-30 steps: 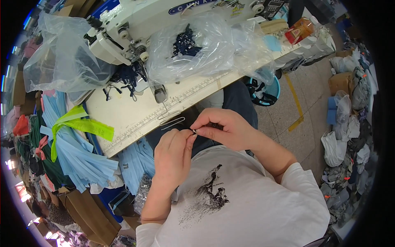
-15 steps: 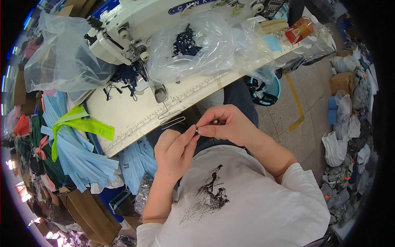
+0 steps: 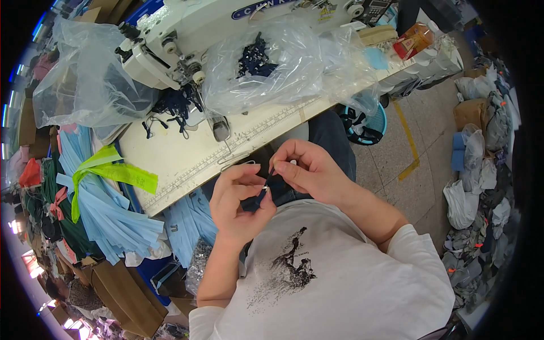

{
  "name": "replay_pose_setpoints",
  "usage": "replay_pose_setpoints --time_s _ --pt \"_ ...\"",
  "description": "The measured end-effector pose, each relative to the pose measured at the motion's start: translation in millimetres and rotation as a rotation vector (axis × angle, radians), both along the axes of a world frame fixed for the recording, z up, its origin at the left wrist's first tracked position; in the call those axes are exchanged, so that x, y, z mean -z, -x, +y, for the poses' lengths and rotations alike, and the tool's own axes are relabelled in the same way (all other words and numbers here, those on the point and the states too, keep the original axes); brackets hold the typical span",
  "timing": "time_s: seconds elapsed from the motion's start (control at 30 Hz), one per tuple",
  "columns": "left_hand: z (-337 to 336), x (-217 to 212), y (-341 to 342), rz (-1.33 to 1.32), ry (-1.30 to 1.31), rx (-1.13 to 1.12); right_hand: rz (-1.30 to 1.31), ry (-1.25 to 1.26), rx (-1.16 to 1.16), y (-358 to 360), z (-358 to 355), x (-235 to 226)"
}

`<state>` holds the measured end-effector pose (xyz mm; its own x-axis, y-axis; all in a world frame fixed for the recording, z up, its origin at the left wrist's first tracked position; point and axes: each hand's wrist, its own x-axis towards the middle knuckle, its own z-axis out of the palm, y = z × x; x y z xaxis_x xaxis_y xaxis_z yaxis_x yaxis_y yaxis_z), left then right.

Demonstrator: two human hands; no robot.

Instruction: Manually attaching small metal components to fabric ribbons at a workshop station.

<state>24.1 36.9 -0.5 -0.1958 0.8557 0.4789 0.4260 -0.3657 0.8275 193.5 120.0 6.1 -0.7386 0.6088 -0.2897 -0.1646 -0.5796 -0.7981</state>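
Observation:
In front of my waist, both hands are on a small navy cord pull (image 3: pixel 261 196) with a shiny metal bit. My left hand (image 3: pixel 235 201) pinches its thicker dark end between thumb and fingers. My right hand (image 3: pixel 309 173) pinches the thin cord end with thumb and forefinger, its other fingers curled. Similar navy cord pulls (image 3: pixel 177 107) lie in a loose heap under the head of the white sewing machine (image 3: pixel 161 54). More dark pulls (image 3: pixel 256 59) with shiny bits are piled on a clear plastic bag (image 3: pixel 300 73).
Bent wire guides (image 3: pixel 235 161) stick out from the sewing table's (image 3: pixel 158 181) near edge. Light blue fabric strips (image 3: pixel 107 204) hang at the left, tied with a lime-green strip (image 3: pixel 136 175). A blue-rimmed basket (image 3: pixel 371 133) stands on the floor at the right. An orange-brown bottle (image 3: pixel 416 41) lies at the back right.
My hands have drawn slightly apart, with the left fingers spreading from their tight pinch. The navy cord pull, mostly hidden before, now shows between them.

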Motion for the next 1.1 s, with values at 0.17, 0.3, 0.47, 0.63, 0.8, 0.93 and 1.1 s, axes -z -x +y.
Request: replay_pose_setpoints --time_s 0.17,0.3,0.47,0.63,0.8,0.93,1.1 --pt "-8 5 -1 -0.347 0.154 0.086 -0.054 -0.165 0.088 3 -1 -2" --pt "-7 -8 -1 -0.350 0.291 0.076 -0.007 -0.337 0.074 0 0 0" --pt "-5 -6 5 -0.171 0.337 0.128 -0.018 -0.472 -0.094 -3 3 -4" --pt "-7 -8 4 -0.288 0.414 0.105 0.033 -0.609 -0.046 1 -1 0" --pt "-7 -11 5 -0.255 0.456 0.113 -0.031 -0.612 -0.102 -2 2 -3" --pt "-7 -13 2 -0.398 0.506 0.160 -0.051 -0.544 0.003 -1 0 -2" --pt "-13 -12 -1 -0.687 0.602 0.158 -0.103 -0.513 0.062 0 -2 -2"
